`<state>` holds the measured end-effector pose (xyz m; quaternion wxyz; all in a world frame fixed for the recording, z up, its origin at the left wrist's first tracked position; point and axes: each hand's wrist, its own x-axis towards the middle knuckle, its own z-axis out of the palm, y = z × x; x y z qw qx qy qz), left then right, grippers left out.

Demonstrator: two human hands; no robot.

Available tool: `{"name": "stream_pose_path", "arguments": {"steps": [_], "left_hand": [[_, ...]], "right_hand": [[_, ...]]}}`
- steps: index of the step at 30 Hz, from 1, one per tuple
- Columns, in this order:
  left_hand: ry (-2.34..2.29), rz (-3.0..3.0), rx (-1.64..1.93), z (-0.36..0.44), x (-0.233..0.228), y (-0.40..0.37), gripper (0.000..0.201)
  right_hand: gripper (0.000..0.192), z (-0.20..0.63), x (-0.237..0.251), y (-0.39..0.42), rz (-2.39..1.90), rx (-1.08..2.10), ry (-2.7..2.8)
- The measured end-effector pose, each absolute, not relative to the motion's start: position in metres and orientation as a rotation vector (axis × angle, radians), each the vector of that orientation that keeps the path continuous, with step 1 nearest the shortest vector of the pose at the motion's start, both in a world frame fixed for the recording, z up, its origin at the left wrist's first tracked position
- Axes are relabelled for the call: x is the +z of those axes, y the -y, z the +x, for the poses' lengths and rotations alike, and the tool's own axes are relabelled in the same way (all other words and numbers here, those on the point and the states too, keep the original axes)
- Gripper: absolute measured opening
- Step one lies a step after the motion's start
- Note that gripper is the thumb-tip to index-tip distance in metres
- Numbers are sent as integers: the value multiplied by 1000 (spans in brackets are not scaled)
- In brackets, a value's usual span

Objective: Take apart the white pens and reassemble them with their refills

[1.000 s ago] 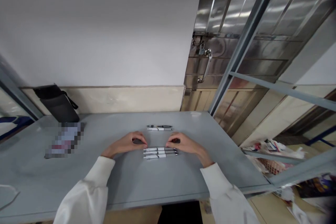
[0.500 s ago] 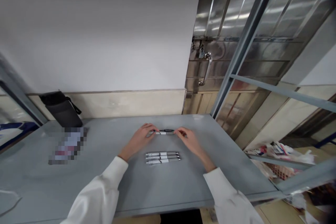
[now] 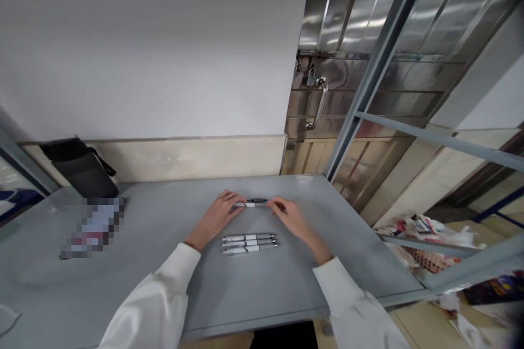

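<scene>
— Grey tabletop runs up to a white wall, with a steel door and its padlock off to the right. What do you have at the hands?

— I see both reaching to the far pair of pens, one dark, one white, lying side by side well beyond the near row. My left hand has its fingertips on the left end of that pair, my right hand on the right end. Fingers are curled down onto the pens; whether they pinch them or merely press, I cannot tell.

— And against a second ago?

— Then both hands sat at the ends of the three white pens closer to me. They have since moved up the table to the far pair. The three stay where they were, parallel, touching or nearly so.

— Anything else on the surface?

— A black pouch leans on the wall at the left, with a blurred flat item just in front of it.
</scene>
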<state>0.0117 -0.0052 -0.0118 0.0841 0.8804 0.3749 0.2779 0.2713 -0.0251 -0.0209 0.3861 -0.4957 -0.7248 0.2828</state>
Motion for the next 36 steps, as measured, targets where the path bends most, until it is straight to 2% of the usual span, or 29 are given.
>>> {"name": "stream_pose_path", "arguments": {"steps": [32, 36], "left_hand": [[-1065, 2661, 734, 11, -14, 7, 19], [-1112, 2704, 735, 13, -13, 9, 19]], "right_hand": [[28, 271, -22, 25, -1266, 642, 1905], [27, 268, -19, 25, -1273, 509, 1897]]}}
